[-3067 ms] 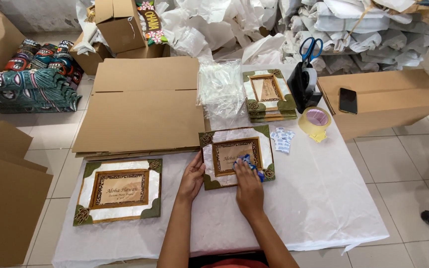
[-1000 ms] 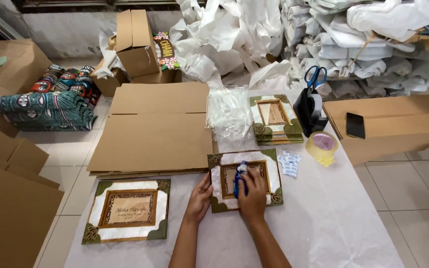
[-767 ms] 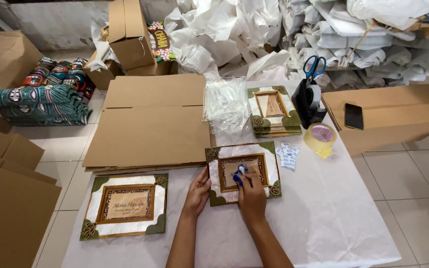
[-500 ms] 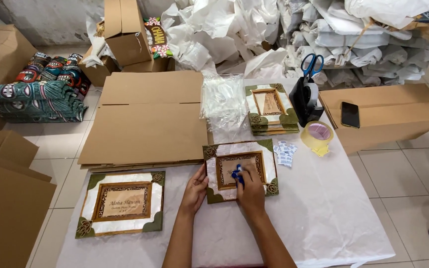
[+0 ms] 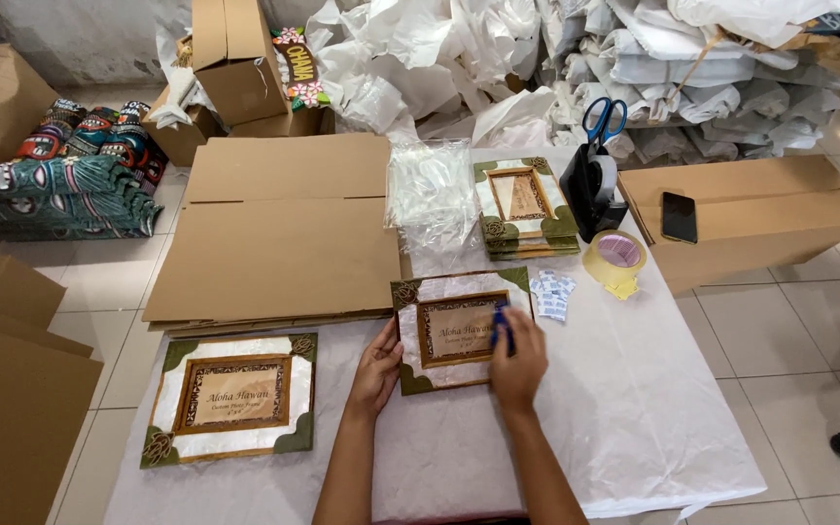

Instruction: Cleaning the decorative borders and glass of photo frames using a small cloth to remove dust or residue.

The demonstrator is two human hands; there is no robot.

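Picture frame, green-cornered with pale shell-like panels and a wooden inner border, is laid flat on the white sheet that covers the table, near its middle, just below the flattened cardboard sheets.

Largest first. Cardboard sheets are stacked at the frame's upper left, their edge lying close to its top corner; a nudge of the frame upward is judged likely to catch on that edge. The long cardboard box stands well apart at right, with a dark phone resting on it.

A second, larger frame lies at lower left, apart from the one in hand. A stack of similar frames sits above, beside a heap of clear plastic bags.

Left hand is pressed flat along the frame's left edge, fingers spread, nothing enclosed. Right hand is closed narrowly around a small blue object, held upright against the frame's right inner border; its exact kind cannot be told.

Risks, as judged:
- The frame is steadied from one side only; sideways pressure from the blue object could skid it on the smooth sheet.
- The shell panels look glossy and could be scratched if the object slips off the border.
- Small white-and-blue packets and a tape roll lie just beside the right edge; a sweep of the right wrist could scatter them.
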